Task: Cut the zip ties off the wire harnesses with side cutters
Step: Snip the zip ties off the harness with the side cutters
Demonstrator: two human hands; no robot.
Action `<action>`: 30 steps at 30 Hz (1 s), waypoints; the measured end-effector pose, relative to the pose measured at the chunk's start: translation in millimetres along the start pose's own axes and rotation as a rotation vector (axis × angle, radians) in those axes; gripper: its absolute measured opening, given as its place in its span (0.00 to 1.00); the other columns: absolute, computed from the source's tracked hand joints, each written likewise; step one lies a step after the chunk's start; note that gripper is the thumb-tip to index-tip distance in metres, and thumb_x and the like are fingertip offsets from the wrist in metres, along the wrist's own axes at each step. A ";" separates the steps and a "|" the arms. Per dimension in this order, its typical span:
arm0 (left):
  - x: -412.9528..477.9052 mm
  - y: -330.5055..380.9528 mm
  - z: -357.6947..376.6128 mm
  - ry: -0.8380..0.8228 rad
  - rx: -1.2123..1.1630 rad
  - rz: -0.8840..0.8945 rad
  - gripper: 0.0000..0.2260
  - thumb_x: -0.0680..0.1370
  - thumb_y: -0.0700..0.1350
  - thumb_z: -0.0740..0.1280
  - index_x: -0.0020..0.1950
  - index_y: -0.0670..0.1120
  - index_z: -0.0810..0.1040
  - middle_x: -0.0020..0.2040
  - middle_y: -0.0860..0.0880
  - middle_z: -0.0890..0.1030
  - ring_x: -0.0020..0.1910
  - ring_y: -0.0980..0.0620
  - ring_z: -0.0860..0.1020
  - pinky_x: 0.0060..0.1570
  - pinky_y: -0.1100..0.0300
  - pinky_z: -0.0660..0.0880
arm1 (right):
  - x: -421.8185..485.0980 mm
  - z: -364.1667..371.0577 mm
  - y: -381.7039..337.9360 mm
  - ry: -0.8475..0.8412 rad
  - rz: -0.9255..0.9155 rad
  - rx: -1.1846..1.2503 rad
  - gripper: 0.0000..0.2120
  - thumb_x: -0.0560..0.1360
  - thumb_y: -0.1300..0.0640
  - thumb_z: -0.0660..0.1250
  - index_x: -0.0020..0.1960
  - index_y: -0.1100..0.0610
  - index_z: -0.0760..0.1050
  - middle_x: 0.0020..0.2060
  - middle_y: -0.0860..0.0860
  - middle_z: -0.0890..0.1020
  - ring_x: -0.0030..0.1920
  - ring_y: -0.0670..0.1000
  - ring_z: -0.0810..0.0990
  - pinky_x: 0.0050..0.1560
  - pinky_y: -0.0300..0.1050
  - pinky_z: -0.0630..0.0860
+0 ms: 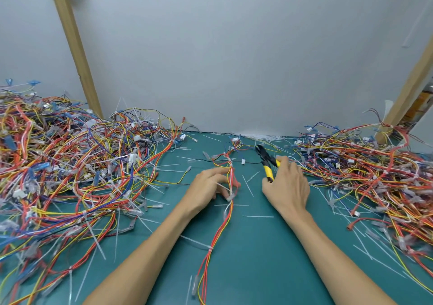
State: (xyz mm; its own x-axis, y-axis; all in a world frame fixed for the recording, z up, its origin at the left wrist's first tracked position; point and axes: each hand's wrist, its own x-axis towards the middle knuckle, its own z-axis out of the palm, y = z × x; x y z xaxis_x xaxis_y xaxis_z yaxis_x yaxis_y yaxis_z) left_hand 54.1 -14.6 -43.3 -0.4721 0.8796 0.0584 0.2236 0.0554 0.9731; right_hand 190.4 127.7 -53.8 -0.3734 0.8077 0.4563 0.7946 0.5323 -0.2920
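1. Your left hand [210, 185] is down on the teal green mat [257, 258], fingers curled round the loose red, yellow and white wire harness [229, 213] at centre.
2. That harness runs from 12 o'clock, under your left fingers, and trails off toward 6 o'clock. A white zip tie [210, 249] is cinched round it below your wrist.
3. Your right hand [287, 185] grips the yellow-handled side cutters [266, 161], fingers wrapped round the handles. The black head points to 11 o'clock, clear of the harness. Whether the blades are parted, you can't tell from here.
4. Crowding you at 9 o'clock is a big tangled heap of multicoloured wire harnesses [70, 164], which spills close to your left forearm.
5. At 3 o'clock a second, lower heap of harnesses [375, 176] sits just beside your right knuckles.
6. Thin white cut-off tie strips [257, 216] litter the mat between and around your hands.
7. The far edge of the mat, at 12 o'clock, meets a plain grey wall [234, 58], with more strips piled at its foot.
8. A slanted wooden post [75, 54] stands at 10 o'clock and another wooden post [407, 94] at 2 o'clock.
9. Your open room is the green lane between the two heaps, widest toward 6 o'clock between your forearms.
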 end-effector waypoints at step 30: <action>8.8 -13.4 -24.6 -0.096 -0.240 0.000 0.14 0.84 0.40 0.56 0.66 0.44 0.75 0.33 0.54 0.72 0.29 0.57 0.67 0.31 0.68 0.63 | 2.4 0.0 -0.8 0.090 -0.187 0.723 0.15 0.76 0.55 0.70 0.62 0.50 0.74 0.47 0.50 0.78 0.47 0.42 0.71 0.46 0.24 0.63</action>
State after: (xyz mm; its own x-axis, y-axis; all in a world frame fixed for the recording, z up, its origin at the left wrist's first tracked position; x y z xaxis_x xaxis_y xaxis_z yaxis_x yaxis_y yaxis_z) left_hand 26.0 -19.2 -50.4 -0.3864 0.9211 0.0478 0.0088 -0.0481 0.9988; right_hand 188.9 129.2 -52.5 -0.4060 0.6805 0.6100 0.1981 0.7172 -0.6681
